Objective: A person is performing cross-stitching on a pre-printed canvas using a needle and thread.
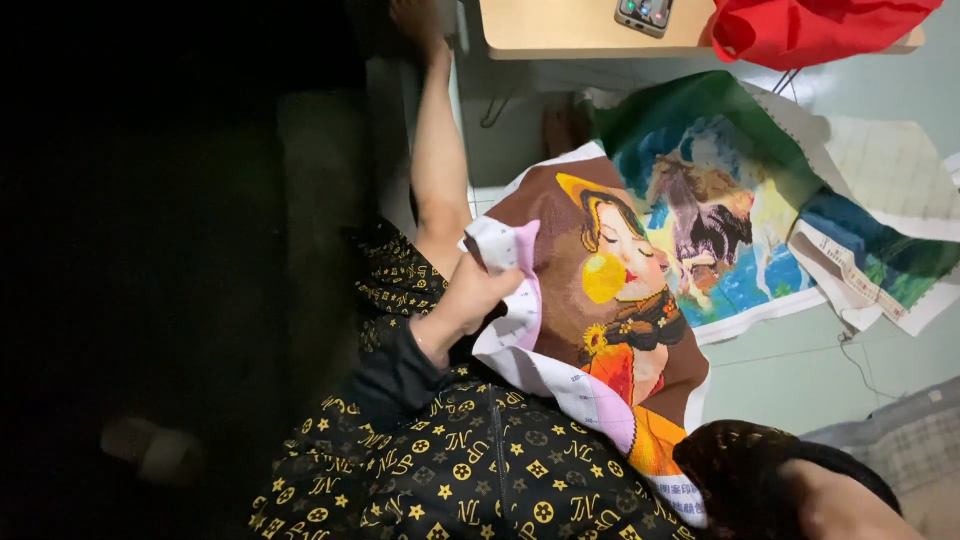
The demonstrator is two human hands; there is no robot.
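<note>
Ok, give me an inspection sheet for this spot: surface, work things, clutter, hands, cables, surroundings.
Surface: pale floor; the portrait canvas lies across the person's lap and the floor.
Work things: portrait canvas, its white edge folded over; a second, landscape canvas beside it.
Clutter: red cloth and phone on the wooden table; sandal at left.
Hands: left hand has its grip on the folded edge; right hand hidden, only a dark lacy sleeve shows.
Cables: thin wire on the floor.
Surroundings: dark at left; bare leg stretched out.
</note>
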